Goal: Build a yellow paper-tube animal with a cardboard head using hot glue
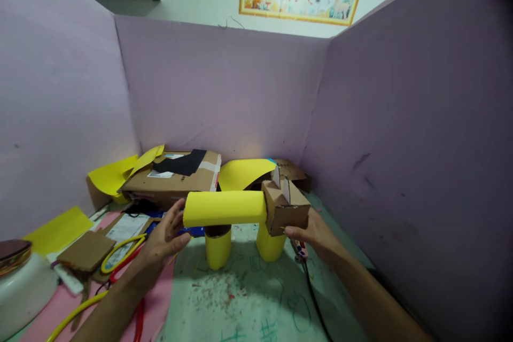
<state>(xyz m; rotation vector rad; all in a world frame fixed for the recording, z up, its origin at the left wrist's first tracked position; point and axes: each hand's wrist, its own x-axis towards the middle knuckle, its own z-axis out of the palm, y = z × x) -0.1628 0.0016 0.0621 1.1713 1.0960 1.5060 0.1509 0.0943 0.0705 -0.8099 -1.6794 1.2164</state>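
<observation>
A yellow paper-covered tube [224,208] lies crosswise on two short yellow upright tubes [218,248], like a body on legs. A small cardboard box with two pointed flaps [285,207] sits at the tube's right end. My left hand [166,235] is at the tube's left end, fingers spread and touching it. My right hand [312,232] grips the cardboard box from below and behind, fingers curled on it.
A flat cardboard box [172,179] with black and yellow paper lies at the back. Yellow sheets [60,230], cardboard pieces [86,251], yellow and red cords [120,248] and a white bowl [22,288] crowd the left. Purple partition walls [224,91] enclose the desk; a black cable [315,299] runs at right.
</observation>
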